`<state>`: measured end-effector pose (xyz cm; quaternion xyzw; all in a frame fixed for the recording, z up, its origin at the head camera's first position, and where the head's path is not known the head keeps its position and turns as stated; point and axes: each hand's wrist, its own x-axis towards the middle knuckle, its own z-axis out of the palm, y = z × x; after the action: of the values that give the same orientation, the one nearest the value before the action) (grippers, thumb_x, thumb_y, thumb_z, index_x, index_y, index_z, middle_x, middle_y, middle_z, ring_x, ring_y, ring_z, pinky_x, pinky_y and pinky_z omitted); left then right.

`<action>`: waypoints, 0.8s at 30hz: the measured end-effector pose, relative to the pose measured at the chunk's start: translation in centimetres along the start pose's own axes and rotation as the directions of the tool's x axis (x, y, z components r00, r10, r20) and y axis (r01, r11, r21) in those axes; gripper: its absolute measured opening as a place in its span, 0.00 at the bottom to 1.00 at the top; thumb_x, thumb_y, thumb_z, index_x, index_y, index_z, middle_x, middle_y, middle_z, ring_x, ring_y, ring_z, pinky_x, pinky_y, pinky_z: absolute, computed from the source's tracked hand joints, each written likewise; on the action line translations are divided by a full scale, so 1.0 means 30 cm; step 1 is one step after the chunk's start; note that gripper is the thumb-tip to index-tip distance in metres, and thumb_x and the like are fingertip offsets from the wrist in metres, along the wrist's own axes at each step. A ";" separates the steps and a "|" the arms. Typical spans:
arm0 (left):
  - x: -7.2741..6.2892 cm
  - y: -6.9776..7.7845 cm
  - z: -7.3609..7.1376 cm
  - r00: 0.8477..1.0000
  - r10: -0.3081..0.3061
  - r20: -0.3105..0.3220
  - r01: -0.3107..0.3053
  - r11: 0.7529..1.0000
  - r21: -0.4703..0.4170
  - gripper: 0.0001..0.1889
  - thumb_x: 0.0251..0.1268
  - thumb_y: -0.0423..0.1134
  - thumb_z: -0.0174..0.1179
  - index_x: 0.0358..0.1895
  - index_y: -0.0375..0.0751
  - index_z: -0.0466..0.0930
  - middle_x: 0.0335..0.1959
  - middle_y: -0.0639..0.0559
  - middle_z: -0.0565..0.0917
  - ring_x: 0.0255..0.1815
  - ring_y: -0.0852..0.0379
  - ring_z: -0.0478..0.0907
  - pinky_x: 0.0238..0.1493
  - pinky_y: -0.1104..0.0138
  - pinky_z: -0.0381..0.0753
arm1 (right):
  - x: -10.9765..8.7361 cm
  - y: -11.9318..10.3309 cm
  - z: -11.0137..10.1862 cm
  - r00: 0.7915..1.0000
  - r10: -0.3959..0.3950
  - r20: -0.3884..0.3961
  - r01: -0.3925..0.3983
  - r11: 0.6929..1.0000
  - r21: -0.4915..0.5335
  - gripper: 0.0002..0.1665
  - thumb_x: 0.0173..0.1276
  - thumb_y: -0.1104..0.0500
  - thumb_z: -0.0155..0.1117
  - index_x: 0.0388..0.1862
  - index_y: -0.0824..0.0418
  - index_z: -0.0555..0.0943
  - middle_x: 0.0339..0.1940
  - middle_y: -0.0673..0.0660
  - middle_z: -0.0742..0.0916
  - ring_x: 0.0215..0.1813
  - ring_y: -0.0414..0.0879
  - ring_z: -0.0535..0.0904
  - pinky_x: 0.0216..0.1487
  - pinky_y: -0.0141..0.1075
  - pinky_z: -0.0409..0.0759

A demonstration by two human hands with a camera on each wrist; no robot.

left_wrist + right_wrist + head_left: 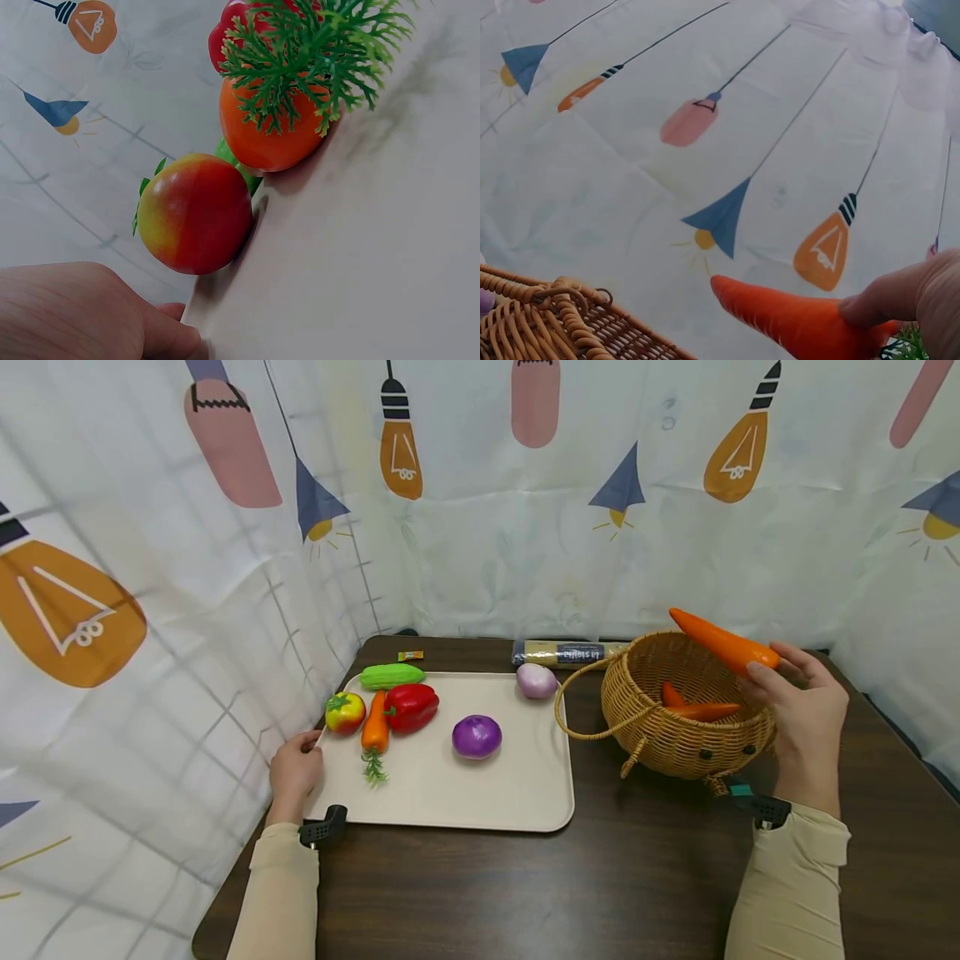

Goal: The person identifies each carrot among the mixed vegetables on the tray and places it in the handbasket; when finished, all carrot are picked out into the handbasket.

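My right hand (806, 718) holds an orange carrot (723, 642) by its thick end, above the right side of a wicker basket (675, 752). Green leaves show beneath the hand in the right wrist view. Two more orange carrots (702, 712) lie inside the basket. At the left, my left hand (295, 774) grips the edge of a cream tray (450, 797), thumb over the rim. On the tray lie a red-yellow tomato (196, 214), a leafy carrot (375, 727), a red bell pepper (412, 707), a green bumpy gourd (392, 675), a purple onion (477, 737) and a pale lilac onion (536, 681).
Behind the tray, a packet labelled la stella (566, 652) lies along the back of the dark wooden table (480, 893). A small orange-green wrapper (410, 656) is at the back left. The basket's handle (581, 737) leans over the tray's right edge. Printed curtains surround the table.
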<state>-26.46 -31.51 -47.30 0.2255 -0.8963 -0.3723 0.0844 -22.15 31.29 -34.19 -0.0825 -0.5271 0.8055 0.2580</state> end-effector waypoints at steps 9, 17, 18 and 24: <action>0.000 0.001 0.000 1.000 -0.007 0.004 0.007 1.000 -0.001 0.22 0.71 0.34 0.44 0.64 0.34 0.74 0.55 0.35 0.77 0.54 0.39 0.71 0.56 0.48 0.66 | 0.001 0.020 0.019 1.000 -0.020 0.001 0.020 0.997 -0.078 0.25 0.54 0.70 0.74 0.53 0.61 0.83 0.47 0.54 0.75 0.33 0.42 0.82 0.32 0.26 0.81; 0.001 0.009 0.001 1.000 -0.016 0.006 0.016 1.000 -0.004 0.22 0.71 0.34 0.43 0.65 0.34 0.73 0.56 0.35 0.77 0.55 0.38 0.71 0.57 0.48 0.66 | 0.001 0.033 0.019 0.997 -0.072 -0.040 0.066 0.989 -0.131 0.22 0.57 0.69 0.72 0.52 0.62 0.84 0.41 0.52 0.85 0.38 0.40 0.82 0.32 0.25 0.79; 0.001 0.008 0.001 1.000 -0.015 0.005 0.015 1.000 -0.004 0.22 0.71 0.34 0.43 0.65 0.34 0.73 0.56 0.35 0.77 0.55 0.39 0.71 0.56 0.48 0.66 | 0.001 0.034 0.020 0.996 -0.082 -0.043 0.076 0.988 -0.137 0.22 0.56 0.69 0.72 0.52 0.63 0.84 0.41 0.52 0.86 0.38 0.40 0.82 0.32 0.25 0.78; -0.003 0.006 0.000 1.000 -0.006 0.000 0.006 1.000 -0.002 0.22 0.71 0.34 0.43 0.64 0.33 0.74 0.55 0.35 0.77 0.53 0.39 0.71 0.55 0.48 0.66 | -0.004 0.027 0.031 0.993 -0.113 -0.034 0.109 0.989 -0.104 0.21 0.57 0.70 0.72 0.51 0.65 0.84 0.39 0.53 0.87 0.35 0.42 0.82 0.32 0.26 0.79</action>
<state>-26.44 -31.38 -47.17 0.2283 -0.8951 -0.3736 0.0836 -22.70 30.24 -34.54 -0.0823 -0.5659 0.7602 0.3084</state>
